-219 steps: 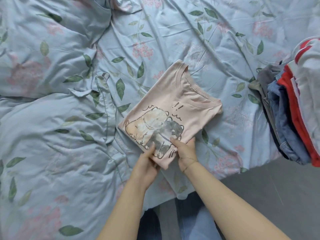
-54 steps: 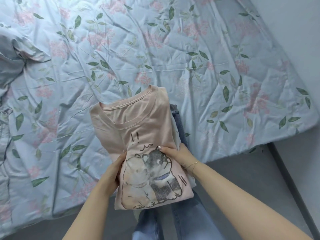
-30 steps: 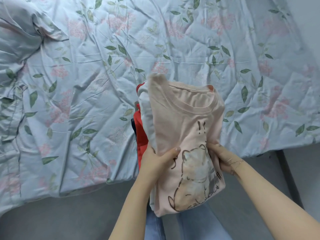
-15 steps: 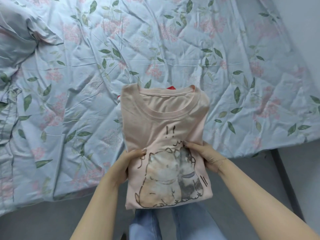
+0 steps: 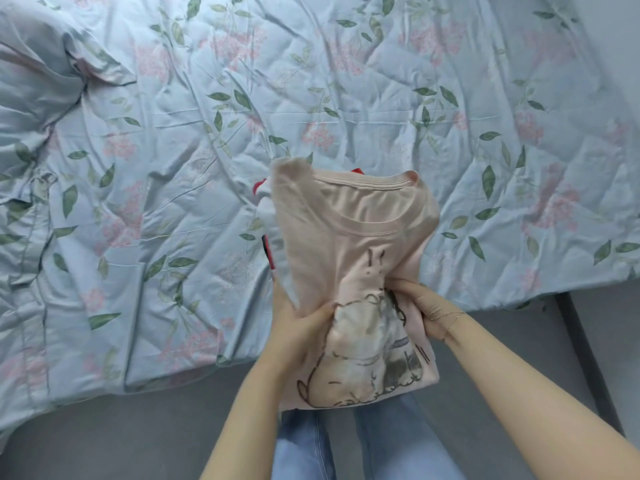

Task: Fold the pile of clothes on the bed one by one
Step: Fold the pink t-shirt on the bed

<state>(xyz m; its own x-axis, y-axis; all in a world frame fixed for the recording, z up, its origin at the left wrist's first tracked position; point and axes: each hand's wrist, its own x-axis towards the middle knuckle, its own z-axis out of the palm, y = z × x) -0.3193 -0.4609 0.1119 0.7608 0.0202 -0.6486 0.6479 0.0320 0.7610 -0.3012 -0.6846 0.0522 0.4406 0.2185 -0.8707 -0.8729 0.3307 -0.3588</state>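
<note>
Both hands grip 1 stack of folded clothes, my left hand (image 5: 298, 327) curled round its left edge and my right hand (image 5: 420, 311) pinching its right edge, holding it above the near edge of the bed (image 5: 173, 168). I count 1 pink T-shirt (image 5: 349, 244) with an animal print on top and at least 1 red-and-white garment (image 5: 264, 194) peeking out beneath. Blue floral bedding covers the bed, with grey floor (image 5: 138, 427) and my 2 jeans legs (image 5: 391, 441) below.

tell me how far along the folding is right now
Done: the pink t-shirt is folded and tops a stack whose red and white edges peek out beneath. In hand: left hand and right hand grip that stack over the bed. Left: no unfolded clothes show in view, so probably just setting it down.
</note>
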